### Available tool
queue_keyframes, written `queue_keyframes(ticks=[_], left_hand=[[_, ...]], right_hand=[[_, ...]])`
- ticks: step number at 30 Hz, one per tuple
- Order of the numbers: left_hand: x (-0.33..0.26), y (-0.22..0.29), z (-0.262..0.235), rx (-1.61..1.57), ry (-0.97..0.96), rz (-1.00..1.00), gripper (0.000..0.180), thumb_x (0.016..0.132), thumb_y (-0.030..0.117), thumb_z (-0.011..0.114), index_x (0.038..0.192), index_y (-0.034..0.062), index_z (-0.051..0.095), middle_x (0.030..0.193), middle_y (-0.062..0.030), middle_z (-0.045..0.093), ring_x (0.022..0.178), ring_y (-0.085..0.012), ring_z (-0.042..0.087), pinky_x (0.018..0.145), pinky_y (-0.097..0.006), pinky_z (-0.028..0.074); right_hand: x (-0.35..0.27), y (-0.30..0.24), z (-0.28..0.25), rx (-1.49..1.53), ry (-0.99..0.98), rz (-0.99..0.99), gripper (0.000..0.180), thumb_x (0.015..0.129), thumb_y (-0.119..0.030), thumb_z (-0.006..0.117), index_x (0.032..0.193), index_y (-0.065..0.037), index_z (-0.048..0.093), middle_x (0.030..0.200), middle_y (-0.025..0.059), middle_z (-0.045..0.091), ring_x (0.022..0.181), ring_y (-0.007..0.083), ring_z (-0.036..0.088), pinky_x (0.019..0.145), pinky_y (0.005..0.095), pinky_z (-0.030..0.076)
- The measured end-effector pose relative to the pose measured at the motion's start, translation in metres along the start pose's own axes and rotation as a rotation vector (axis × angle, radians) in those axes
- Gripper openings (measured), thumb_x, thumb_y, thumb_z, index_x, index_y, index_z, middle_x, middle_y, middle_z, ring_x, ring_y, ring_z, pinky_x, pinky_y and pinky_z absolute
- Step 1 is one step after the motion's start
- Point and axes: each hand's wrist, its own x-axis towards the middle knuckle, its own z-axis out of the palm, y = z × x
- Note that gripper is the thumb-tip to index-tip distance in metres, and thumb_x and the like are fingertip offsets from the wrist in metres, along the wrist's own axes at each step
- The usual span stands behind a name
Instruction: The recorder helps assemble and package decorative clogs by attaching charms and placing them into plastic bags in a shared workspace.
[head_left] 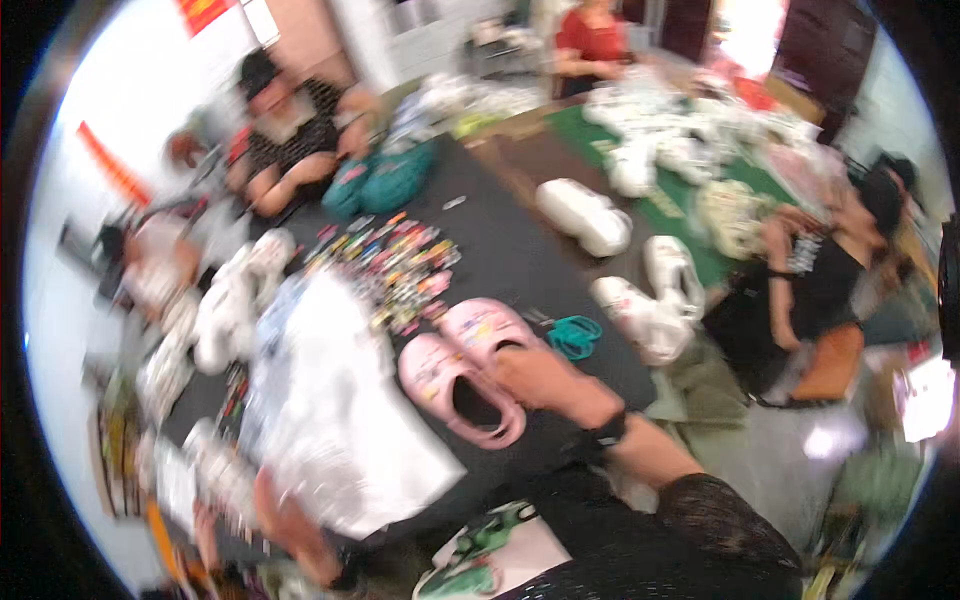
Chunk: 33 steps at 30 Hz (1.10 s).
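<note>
Records left pink clog (424, 364) and right pink clog (480, 314) side by side on the dark, matte tabletop (520, 265); rounded toes, smooth shells, small coloured ornaments (496, 328) on top. Shows the right hand (545, 382) curled over the rear opening of the right pink clog, grasping it. Shows the left hand (292, 522) near the creased, glossy white plastic (345, 430); cannot tell its hold, blurred. Notes a dense scatter of multicoloured pieces (400, 265) beyond the clogs, thin teal loops (574, 338) to their right, chunky white clogs (627, 306) further right.

no readable text, labels, numbers, signs
</note>
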Motion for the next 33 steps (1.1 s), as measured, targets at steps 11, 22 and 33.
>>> queue_keyframes(ticks=[11, 22, 33], left_hand=[[0.016, 0.085, 0.032, 0.09, -0.379, 0.325, 0.05, 0.063, 0.013, 0.075, 0.11, 0.0048, 0.059, 0.117, -0.0158, 0.049, 0.102, -0.0321, 0.051, 0.084, -0.039, 0.042], [0.049, 0.168, -0.1, -2.242, -1.059, 0.805, 0.065, 0.084, 0.051, 0.054, 0.112, -0.007, 0.045, 0.067, -0.0124, 0.051, 0.062, -0.0253, 0.052, 0.069, -0.038, 0.039], [0.055, 0.17, -0.093, -2.33, -1.044, 0.827, 0.08, 0.084, 0.046, 0.057, 0.141, 0.0047, 0.02, 0.071, -0.0108, 0.056, 0.062, -0.025, 0.053, 0.068, -0.039, 0.039]], right_hand=[[0.011, -0.062, -0.029, 1.474, -0.296, 0.416, 0.053, 0.078, -0.009, 0.06, 0.126, 0.001, 0.041, 0.114, 0.0068, 0.054, 0.104, 0.0153, 0.052, 0.088, 0.03, 0.043], [-0.031, -0.025, 0.004, 1.616, 0.088, 0.677, 0.052, 0.07, 0.009, 0.047, 0.121, 0.004, 0.046, 0.118, 0.0087, 0.052, 0.11, 0.0198, 0.05, 0.094, 0.031, 0.04], [-0.024, -0.073, -0.019, 1.494, 0.195, 0.739, 0.045, 0.067, 0.0, 0.056, 0.112, -0.001, 0.058, 0.134, 0.0092, 0.033, 0.128, 0.0191, 0.025, 0.101, 0.0327, 0.031]])
